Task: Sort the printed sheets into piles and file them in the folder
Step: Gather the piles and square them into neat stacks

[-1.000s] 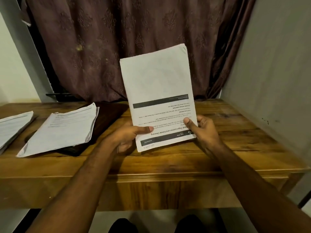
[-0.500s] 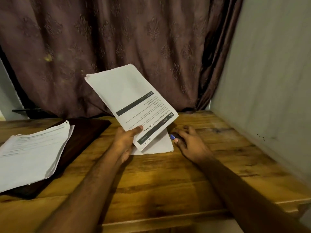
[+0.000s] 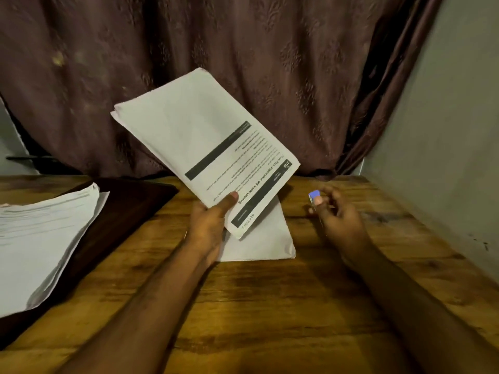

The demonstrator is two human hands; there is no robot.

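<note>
Centre frame: left hand (image 3: 209,228) grips sheaf of printed sheets (image 3: 205,147), raised and tilted over a flat sheet (image 3: 259,238) on wooden table (image 3: 270,306). Right hand (image 3: 337,214) pinches small blue object (image 3: 314,196). Left edge: paper pile (image 3: 40,238) atop dark folder (image 3: 129,206)

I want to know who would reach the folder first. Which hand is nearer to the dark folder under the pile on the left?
Left. The left hand holds the sheaf of sheets just right of the dark folder; the right hand, pinching a small blue object, is farther right.
</note>
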